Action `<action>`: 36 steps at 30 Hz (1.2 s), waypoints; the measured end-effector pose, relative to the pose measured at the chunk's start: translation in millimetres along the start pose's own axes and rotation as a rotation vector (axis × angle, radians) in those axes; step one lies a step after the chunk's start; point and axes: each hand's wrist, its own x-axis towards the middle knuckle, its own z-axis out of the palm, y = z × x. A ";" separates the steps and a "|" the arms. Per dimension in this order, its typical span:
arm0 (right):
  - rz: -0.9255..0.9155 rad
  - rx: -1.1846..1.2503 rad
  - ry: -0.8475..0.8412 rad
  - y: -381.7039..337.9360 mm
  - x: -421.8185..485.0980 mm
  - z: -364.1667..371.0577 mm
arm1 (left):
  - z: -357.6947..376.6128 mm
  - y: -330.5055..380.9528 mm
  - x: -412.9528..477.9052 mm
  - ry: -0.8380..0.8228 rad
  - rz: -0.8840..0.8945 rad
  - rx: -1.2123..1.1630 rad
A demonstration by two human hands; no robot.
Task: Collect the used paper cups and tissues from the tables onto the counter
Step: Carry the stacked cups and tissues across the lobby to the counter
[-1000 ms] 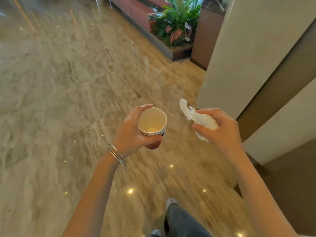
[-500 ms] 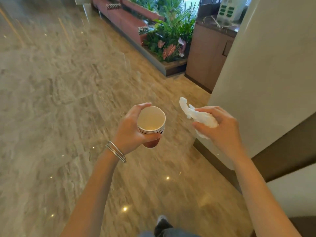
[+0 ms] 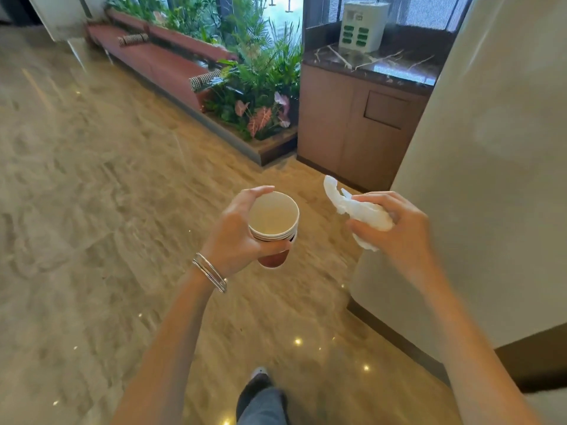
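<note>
My left hand (image 3: 236, 234) grips a stack of nested paper cups (image 3: 274, 222), cream inside and red-brown outside, held upright at chest height. My right hand (image 3: 399, 231) clutches crumpled white tissues (image 3: 359, 208), one end sticking out to the upper left. Both hands hover over the marble floor. Ahead to the right stands a wooden cabinet with a dark marble counter (image 3: 368, 67).
A white and green device (image 3: 362, 26) sits on the counter. A planter with green and pink plants (image 3: 254, 99) and a red bench (image 3: 159, 62) line the far side. A pale pillar (image 3: 491, 179) rises close on my right. Polished marble floor (image 3: 92, 210) spreads left.
I have walked forward: the pillar slid past on my right and the counter with its device came into sight. Both hands keep their hold on cups and tissues.
</note>
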 end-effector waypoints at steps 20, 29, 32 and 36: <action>0.030 -0.162 0.156 125.4 358.1 80.3 | 21.0 -150.2 408.7 -0.137 0.126 -0.059; 0.070 -0.143 0.167 172.9 492.1 67.5 | 54.6 -168.2 555.8 -0.161 0.120 -0.125; 0.113 -0.152 0.174 195.3 524.7 71.6 | 67.8 -185.1 598.2 -0.177 0.139 -0.147; 0.159 -0.199 0.223 212.2 577.8 77.0 | 75.4 -201.6 665.5 -0.227 0.164 -0.154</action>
